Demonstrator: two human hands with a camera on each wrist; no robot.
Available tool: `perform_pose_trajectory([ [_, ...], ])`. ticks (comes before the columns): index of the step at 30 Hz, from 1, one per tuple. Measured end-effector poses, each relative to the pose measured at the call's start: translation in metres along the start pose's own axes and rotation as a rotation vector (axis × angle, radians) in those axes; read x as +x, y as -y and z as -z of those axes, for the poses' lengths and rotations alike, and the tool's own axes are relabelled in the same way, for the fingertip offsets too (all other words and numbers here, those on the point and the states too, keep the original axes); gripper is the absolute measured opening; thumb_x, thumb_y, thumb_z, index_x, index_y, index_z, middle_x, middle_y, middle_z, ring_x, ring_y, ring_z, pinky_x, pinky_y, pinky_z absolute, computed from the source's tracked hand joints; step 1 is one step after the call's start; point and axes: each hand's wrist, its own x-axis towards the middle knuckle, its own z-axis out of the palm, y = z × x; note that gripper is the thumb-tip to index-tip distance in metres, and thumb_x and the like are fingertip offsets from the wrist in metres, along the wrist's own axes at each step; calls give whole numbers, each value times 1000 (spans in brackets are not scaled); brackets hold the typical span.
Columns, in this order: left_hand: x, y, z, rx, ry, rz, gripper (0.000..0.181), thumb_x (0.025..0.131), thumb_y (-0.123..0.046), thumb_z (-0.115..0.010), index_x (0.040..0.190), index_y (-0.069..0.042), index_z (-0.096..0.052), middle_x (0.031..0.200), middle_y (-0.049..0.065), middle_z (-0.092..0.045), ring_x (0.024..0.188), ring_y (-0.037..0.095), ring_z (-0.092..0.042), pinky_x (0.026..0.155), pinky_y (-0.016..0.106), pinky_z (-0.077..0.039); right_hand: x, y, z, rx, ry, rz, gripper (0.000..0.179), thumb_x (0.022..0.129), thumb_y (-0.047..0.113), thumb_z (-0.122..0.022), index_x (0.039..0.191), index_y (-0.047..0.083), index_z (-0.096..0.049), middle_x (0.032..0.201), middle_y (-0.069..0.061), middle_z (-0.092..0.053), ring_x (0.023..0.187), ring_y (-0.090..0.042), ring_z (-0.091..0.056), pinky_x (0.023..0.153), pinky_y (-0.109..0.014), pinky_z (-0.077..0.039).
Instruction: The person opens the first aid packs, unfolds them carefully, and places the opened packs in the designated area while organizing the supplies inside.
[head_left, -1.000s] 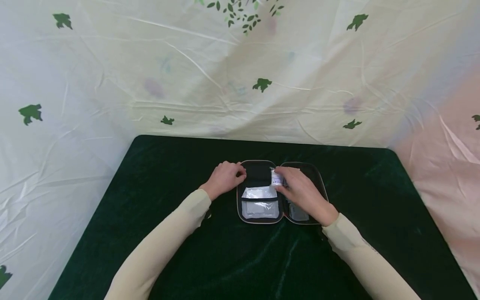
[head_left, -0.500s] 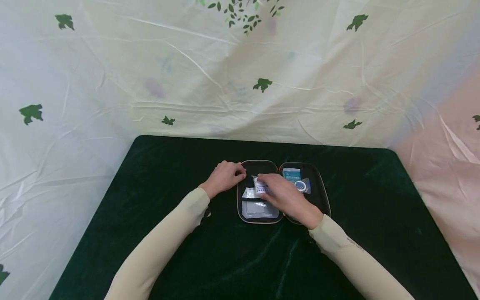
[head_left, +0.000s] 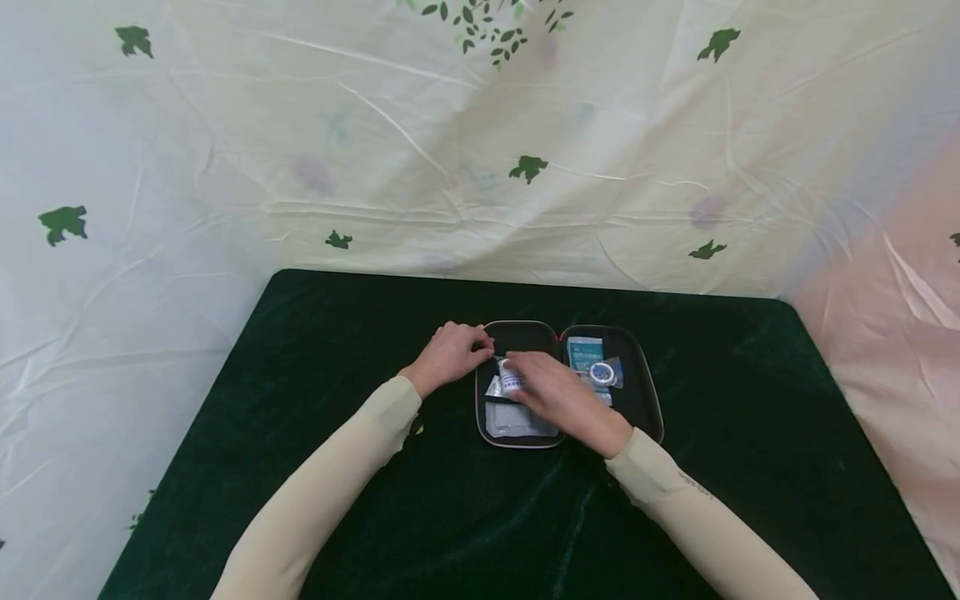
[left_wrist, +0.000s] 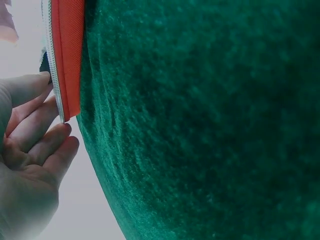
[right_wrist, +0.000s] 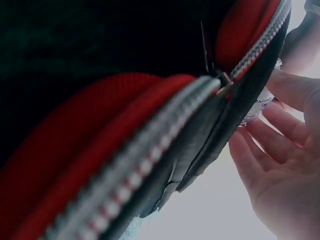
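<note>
A small black-lined zip case [head_left: 525, 335] lies spread open on the table, its outside red in both wrist views. At its left rim my left hand [head_left: 450, 354] pinches the zipped edge [left_wrist: 59, 65] between thumb and fingers. My right hand [head_left: 558, 387] holds a small wrapped white bandage roll [head_left: 512, 379] with blue print over the left half. Below the roll, clear-wrapped pale packets [head_left: 517, 421] sit behind a black elastic strap. The right hand's fingers hide part of the roll and of the strap.
In the case's right half lie a blue-and-white packet [head_left: 585, 352] and a white ring-shaped roll [head_left: 602, 373] by a bluish wrapper. Dark green velvet cloth [head_left: 360, 517] covers the table. A pale curtain [head_left: 420, 167] with green bird shapes hangs behind.
My right hand has carried the bandage roll leftward from the case's middle to over the left half's packets, uncovering the right half. The left hand stays at the rim.
</note>
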Motion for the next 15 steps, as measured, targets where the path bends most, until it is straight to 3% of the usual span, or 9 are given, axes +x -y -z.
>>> perform_pose_trajectory([
  [7, 0, 0, -1, -7, -5, 5, 20, 102, -24, -68, 116, -13, -77, 121, 7, -74, 95, 17, -67, 87, 37, -54, 2, 2, -4, -4, -2, 8, 43, 98, 22, -74, 137, 7, -64, 144, -15, -56, 126, -29, -61, 103, -46, -53],
  [12, 0, 1, -2, -11, -9, 4, 19, 102, -24, -68, 115, -13, -77, 121, 7, -74, 94, 17, -67, 85, 37, -53, 1, 3, -7, -22, -43, 38, 41, 96, 21, -76, 135, 9, -68, 131, -10, -56, 107, -20, -64, 87, -36, -58],
  [15, 0, 1, -2, -15, -10, 3, 19, 102, -24, -68, 115, -13, -77, 121, 7, -74, 94, 17, -67, 84, 36, -53, 2, 3, -9, -50, -62, 52, 40, 95, 21, -78, 132, 10, -70, 125, -7, -59, 107, -20, -62, 88, -37, -56],
])
